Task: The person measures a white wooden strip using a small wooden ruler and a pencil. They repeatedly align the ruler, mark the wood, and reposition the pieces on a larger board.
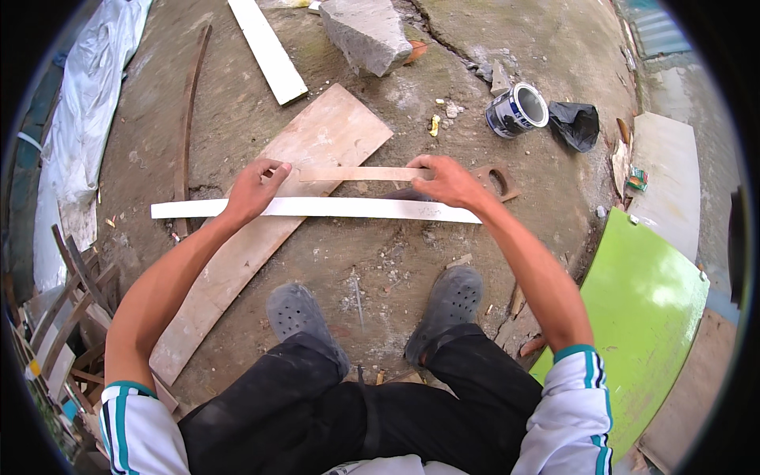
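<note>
My right hand is closed on the right end of a short, thin wooden strip, which is held level. Just off the strip's other end, my left hand is loosely curled, with a gap between thumb and fingers and nothing visible in it. Nearer to me, a long white strip runs sideways across a wide wooden board that lies slantwise on the ground. Beyond my right wrist shows the brown handle of a handsaw; its dark blade is partly hidden by my hand.
A grey stone block and a white board lie at the far side. To the right are an open paint can, a black plastic bag and a green panel. Scrap wood is piled at left.
</note>
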A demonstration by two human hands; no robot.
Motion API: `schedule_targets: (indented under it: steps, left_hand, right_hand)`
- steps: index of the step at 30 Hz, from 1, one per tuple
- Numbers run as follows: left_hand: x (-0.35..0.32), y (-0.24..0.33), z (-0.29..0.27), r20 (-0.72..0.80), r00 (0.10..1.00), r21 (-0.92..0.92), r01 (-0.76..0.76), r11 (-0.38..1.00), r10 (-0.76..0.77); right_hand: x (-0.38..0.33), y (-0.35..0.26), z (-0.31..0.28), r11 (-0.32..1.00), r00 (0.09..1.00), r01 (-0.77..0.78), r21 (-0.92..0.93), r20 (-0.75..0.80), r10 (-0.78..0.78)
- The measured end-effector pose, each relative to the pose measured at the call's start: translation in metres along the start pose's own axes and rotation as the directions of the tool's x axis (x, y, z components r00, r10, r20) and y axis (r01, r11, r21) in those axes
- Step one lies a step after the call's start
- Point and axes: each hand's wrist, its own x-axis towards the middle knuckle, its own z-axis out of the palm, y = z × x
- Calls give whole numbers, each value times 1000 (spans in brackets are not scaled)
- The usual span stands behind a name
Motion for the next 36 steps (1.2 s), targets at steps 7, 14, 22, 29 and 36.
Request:
schedule_targets:
  steps: [7,14,22,29,36]
  left_hand:
    - [29,71,59,330,924,203,-269,942,193]
    - [54,90,60,361,925,271,-230,935,123]
    - [22,-18,-35,146,986,357,27,934,-84]
    - [-25,-57,-48,224,969,136,73,988,-102]
    - [-23,-57,-32,232,973,24,13,1000,-18]
  right_hand:
    - [-72,6,-104,971,997,-54,-235,34,64]
    - [-97,29,-123,984,995,-93,-151,-60,84]
    - [-4,14,32,990,998,53,133,14,-55]
    - [18,14,72,981,997,41,192,59,-53]
    - [25,16,71,985,994,51,166,87,-66]
